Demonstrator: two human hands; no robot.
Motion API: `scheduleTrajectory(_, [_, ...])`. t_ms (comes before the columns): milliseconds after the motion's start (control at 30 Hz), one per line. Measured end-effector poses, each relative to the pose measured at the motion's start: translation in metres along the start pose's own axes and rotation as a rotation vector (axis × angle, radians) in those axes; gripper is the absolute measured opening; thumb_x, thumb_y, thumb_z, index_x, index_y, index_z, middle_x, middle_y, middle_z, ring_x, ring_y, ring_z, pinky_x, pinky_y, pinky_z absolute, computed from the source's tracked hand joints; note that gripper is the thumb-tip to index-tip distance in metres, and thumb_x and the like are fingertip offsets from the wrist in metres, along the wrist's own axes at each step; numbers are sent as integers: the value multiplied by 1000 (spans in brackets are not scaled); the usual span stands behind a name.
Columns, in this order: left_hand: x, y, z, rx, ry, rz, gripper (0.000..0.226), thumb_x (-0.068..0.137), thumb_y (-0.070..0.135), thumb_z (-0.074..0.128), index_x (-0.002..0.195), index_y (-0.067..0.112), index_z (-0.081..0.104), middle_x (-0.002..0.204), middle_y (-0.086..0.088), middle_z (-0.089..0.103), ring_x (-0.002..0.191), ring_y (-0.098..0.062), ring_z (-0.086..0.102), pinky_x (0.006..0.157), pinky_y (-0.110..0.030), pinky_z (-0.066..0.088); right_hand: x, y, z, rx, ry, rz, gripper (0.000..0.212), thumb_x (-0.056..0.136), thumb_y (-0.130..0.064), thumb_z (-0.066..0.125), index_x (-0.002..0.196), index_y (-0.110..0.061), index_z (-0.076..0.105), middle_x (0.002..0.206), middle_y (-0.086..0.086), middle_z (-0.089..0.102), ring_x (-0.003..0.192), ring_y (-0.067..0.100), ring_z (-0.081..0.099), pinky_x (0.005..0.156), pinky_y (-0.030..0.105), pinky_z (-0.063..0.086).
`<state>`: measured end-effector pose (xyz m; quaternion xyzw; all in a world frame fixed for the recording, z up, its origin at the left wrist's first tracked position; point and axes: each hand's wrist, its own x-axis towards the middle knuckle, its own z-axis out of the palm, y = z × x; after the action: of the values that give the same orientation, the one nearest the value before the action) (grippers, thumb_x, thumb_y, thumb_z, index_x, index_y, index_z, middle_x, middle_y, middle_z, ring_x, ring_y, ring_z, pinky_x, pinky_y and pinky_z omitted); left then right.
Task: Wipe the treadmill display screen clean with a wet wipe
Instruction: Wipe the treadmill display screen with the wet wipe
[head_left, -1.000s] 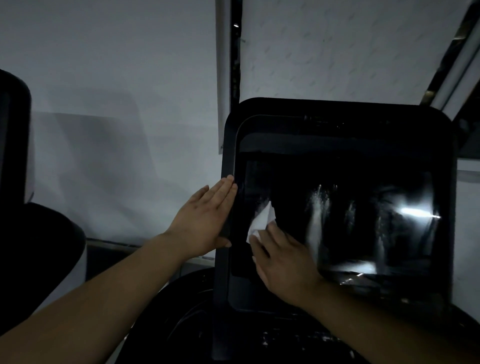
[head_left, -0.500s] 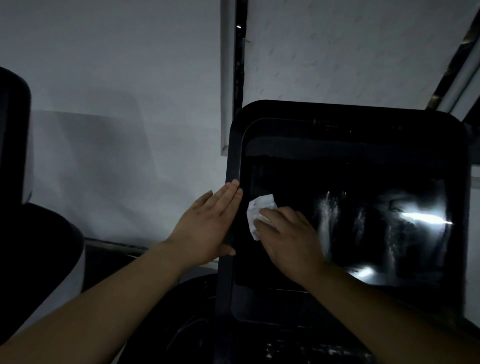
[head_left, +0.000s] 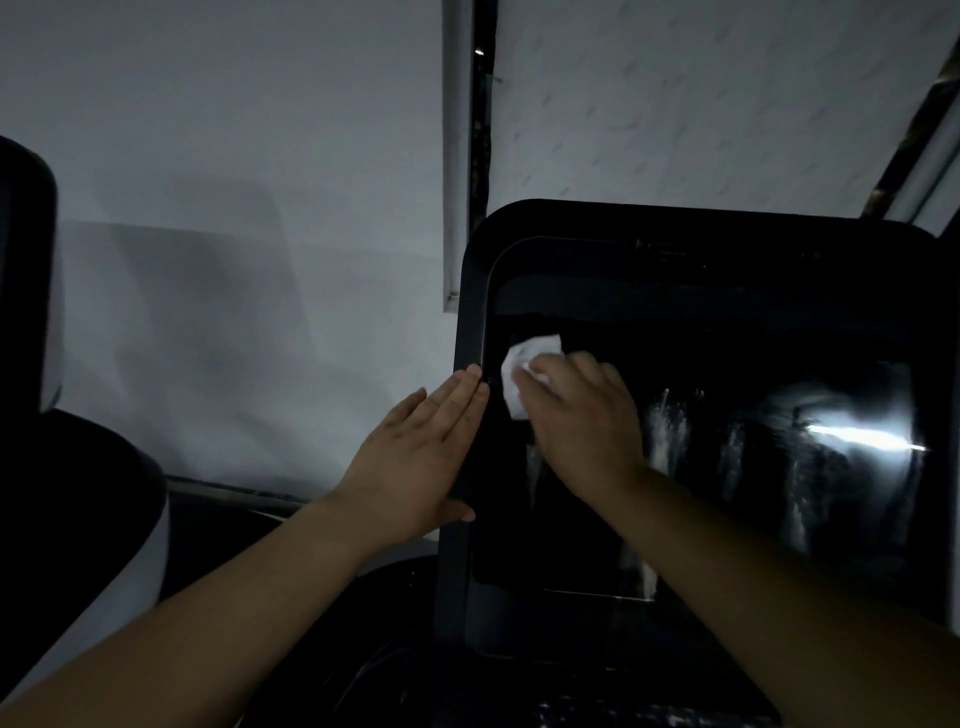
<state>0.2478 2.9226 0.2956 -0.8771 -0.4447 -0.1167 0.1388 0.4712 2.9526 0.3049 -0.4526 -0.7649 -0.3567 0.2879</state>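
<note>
We take the treadmill display screen as our landmark and read from its left. Well left of it stands a dark neighbouring machine, which plays no part. Our left hand lies flat against the screen's left frame, fingers straight and together, gripping nothing, thumb curled round the edge to brace the panel. Just inside that frame, near the glass's upper left, our right hand presses the wet wipe onto the screen, holding it bunched under the fingers with 1 white corner showing. Right of the hand, pale streaks and a bright glare mark glass we judge still unwiped. To do this well we should keep the palm flat, overlap each pass, and work steadily rightward toward those streaks while the left hand steadies the frame.
</note>
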Motion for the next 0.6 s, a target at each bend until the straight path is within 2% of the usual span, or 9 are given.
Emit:
scheduleTrajectory(100, [0,0,-1,7,-6,-2,132,72,63,79,162,9,-1,171,-12,-10,157,-21,-3,126,-39,7,27,2,2,-22,4,91,39,77,-16,74,116,-15,74,107,6,70,90,32,61,74,38,42])
scheduleTrajectory(200, [-1,-1,-1,10,-9,-21,135,66,64,82,162,7,6,171,-14,-2,157,-24,5,124,-40,12,27,-12,5,15,-7,-7,36,81,-19,73,116,-14,73,104,6,69,89,32,62,72,39,45])
scheduleTrajectory(267, [0,-1,-1,8,-12,-14,135,68,64,81,163,8,3,171,-13,-5,157,-23,2,125,-40,11,25,-6,3,12,-9,6,36,82,-19,72,117,-16,73,104,5,69,89,31,62,72,39,44])
scheduleTrajectory(400, [3,-1,-2,-11,-3,7,131,75,63,76,162,11,-9,169,-10,-18,157,-19,-10,126,-36,1,35,8,0,-49,-2,173,40,77,-13,75,117,-18,74,104,4,69,87,31,61,72,38,44])
scheduleTrajectory(600, [0,0,3,-9,-10,-14,136,69,62,81,162,11,-4,171,-9,-12,157,-19,-4,125,-37,4,-29,-26,-5,50,-62,-3,42,77,-19,69,120,-16,72,109,4,67,91,29,55,74,38,36])
